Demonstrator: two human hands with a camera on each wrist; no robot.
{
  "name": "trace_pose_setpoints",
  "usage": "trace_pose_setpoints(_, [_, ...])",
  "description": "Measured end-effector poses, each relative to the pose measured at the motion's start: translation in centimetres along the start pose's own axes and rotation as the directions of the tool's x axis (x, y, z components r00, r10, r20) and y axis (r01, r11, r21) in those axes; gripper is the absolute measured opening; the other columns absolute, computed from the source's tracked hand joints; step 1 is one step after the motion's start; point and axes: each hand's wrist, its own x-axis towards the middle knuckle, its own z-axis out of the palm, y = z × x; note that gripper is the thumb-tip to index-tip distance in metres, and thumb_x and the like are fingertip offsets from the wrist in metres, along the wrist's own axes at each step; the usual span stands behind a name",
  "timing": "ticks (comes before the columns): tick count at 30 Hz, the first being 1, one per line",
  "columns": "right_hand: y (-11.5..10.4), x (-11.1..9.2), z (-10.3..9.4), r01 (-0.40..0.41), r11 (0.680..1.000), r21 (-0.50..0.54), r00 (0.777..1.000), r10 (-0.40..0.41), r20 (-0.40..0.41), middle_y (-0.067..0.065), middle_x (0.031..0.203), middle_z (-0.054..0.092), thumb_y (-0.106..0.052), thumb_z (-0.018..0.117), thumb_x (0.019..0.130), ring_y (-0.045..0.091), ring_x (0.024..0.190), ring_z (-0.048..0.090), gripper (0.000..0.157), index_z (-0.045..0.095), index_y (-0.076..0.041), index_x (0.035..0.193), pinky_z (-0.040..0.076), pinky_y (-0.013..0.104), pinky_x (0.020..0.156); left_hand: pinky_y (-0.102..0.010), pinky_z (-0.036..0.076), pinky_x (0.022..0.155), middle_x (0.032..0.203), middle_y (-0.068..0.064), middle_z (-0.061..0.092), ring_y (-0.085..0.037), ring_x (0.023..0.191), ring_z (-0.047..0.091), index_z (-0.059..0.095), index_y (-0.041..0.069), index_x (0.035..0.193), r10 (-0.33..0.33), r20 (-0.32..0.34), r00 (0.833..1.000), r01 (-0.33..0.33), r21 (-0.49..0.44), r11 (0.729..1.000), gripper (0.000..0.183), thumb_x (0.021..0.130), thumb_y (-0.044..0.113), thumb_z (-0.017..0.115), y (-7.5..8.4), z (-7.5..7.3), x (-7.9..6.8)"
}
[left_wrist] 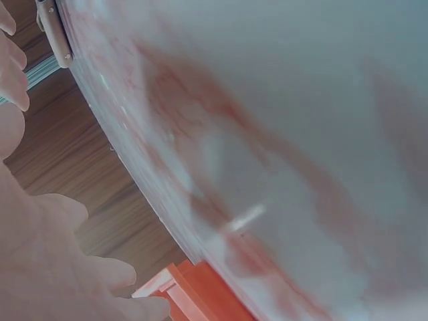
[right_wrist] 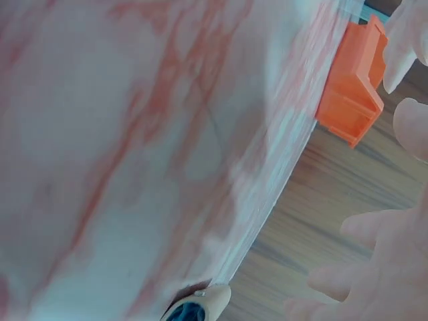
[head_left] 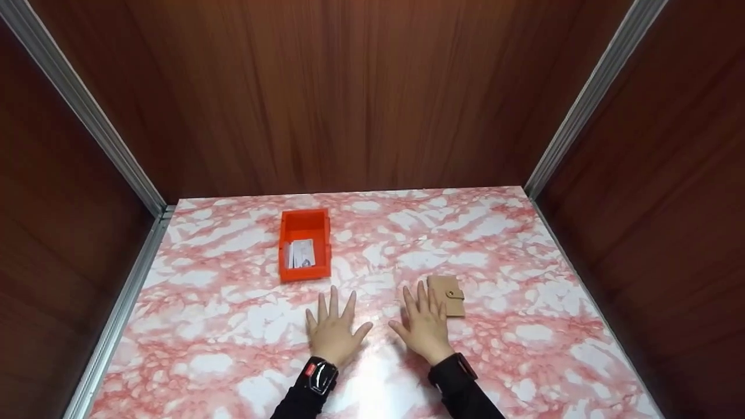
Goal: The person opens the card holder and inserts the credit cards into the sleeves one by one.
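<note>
My left hand (head_left: 334,336) is spread palm down over the front middle of the table, fingers straight, holding nothing. To its right, my right hand (head_left: 426,333) is spread the same way. Its fingers overlap the left edge of a tan snap-strap notebook or card holder (head_left: 445,295) in the head view. Beyond my left hand stands an orange open bin (head_left: 305,273), with several white cards or papers (head_left: 302,254) inside its near half. The right wrist view shows the bin (right_wrist: 351,87) past my fingers, and the end of the tan holder (right_wrist: 217,301) low down.
The table (head_left: 215,326) has a red and white marbled top. Brown wood-grain panels (head_left: 349,99) enclose it at the back and both sides, with metal frame posts (head_left: 87,110) at the corners. A dark watch-like device (head_left: 321,376) sits on the left wrist.
</note>
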Motion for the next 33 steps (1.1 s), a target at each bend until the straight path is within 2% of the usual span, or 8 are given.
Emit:
trace_pose_setpoints(5, [1.0, -0.2, -0.6, -0.013, 1.000, 0.005, 0.999, 0.013, -0.039, 0.027, 0.157, 0.023, -0.047, 0.070, 0.088, 0.051, 0.141, 0.023, 0.079, 0.042, -0.005, 0.149, 0.019, 0.072, 0.106, -0.069, 0.013, 0.110, 0.161, -0.018, 0.020, -0.046, 0.145, 0.016, 0.039, 0.025, 0.153, 0.001, -0.020, 1.000, -0.002, -0.067, 0.998, 0.073, 0.092, 0.063, 0.053, 1.0, 0.3, 0.3])
trace_pose_setpoints(8, [1.7, -0.4, -1.0, -0.023, 1.000, -0.002, 0.996, 0.022, -0.081, 0.027, 0.155, 0.030, -0.043, 0.072, 0.087, 0.052, 0.138, 0.028, 0.077, 0.045, -0.003, 0.146, 0.022, 0.072, 0.105, -0.068, 0.015, 0.110, 0.160, -0.020, 0.021, -0.046, 0.145, 0.017, 0.038, 0.023, 0.154, 0.005, -0.021, 1.000, -0.007, -0.101, 0.995, 0.073, 0.093, 0.060, 0.054, 1.8, 0.6, 0.5])
trace_pose_setpoints(12, [2.7, -0.5, -1.6, -0.044, 0.999, 0.006, 0.992, 0.044, -0.121, 0.030, 0.148, 0.038, -0.038, 0.074, 0.086, 0.052, 0.135, 0.033, 0.076, 0.045, -0.001, 0.146, 0.022, 0.070, 0.106, -0.066, 0.020, 0.110, 0.158, -0.024, 0.025, -0.047, 0.143, 0.022, 0.039, 0.016, 0.153, 0.030, -0.046, 0.998, -0.037, -0.161, 0.986, 0.072, 0.094, 0.053, 0.057, 2.8, 1.1, 0.9])
trace_pose_setpoints(16, [3.9, -0.6, -2.1, -0.072, 0.997, 0.008, 0.989, 0.072, -0.131, 0.032, 0.146, 0.040, -0.036, 0.074, 0.086, 0.052, 0.135, 0.033, 0.074, 0.046, 0.001, 0.143, 0.021, 0.069, 0.107, -0.064, 0.025, 0.109, 0.154, -0.028, 0.030, -0.049, 0.140, 0.028, 0.042, 0.008, 0.150, 0.069, -0.088, 0.994, -0.087, -0.219, 0.972, 0.072, 0.093, 0.048, 0.062, 3.8, 1.5, 1.2])
trace_pose_setpoints(24, [6.0, -0.7, -3.0, -0.097, 0.995, 0.011, 0.984, 0.098, -0.150, 0.032, 0.141, 0.044, -0.032, 0.073, 0.088, 0.051, 0.130, 0.039, 0.068, 0.049, 0.010, 0.136, 0.026, 0.068, 0.105, -0.055, 0.033, 0.108, 0.145, -0.034, 0.039, -0.048, 0.132, 0.040, 0.044, -0.006, 0.144, 0.104, -0.127, 0.986, -0.135, -0.264, 0.955, 0.071, 0.093, 0.039, 0.065, 5.6, 2.6, 2.0])
trace_pose_setpoints(30, [7.1, -0.2, -3.5, -0.129, 0.991, 0.045, 0.982, 0.134, -0.133, 0.034, 0.133, 0.051, -0.026, 0.071, 0.089, 0.049, 0.124, 0.044, 0.064, 0.048, 0.015, 0.132, 0.029, 0.061, 0.106, -0.051, 0.039, 0.105, 0.140, -0.035, 0.045, -0.047, 0.127, 0.047, 0.047, -0.012, 0.138, 0.067, -0.146, 0.987, -0.118, -0.378, 0.918, 0.064, 0.092, 0.027, 0.068, 7.2, 3.3, 2.8])
trace_pose_setpoints(33, [7.7, 0.2, -3.6, -0.147, 0.988, 0.054, 0.981, 0.153, -0.123, 0.035, 0.127, 0.053, -0.023, 0.070, 0.090, 0.050, 0.120, 0.047, 0.062, 0.048, 0.018, 0.131, 0.032, 0.057, 0.105, -0.050, 0.040, 0.104, 0.137, -0.034, 0.048, -0.046, 0.124, 0.050, 0.049, -0.014, 0.135, 0.052, -0.163, 0.985, -0.114, -0.395, 0.911, 0.062, 0.090, 0.023, 0.070, 7.9, 3.7, 3.3])
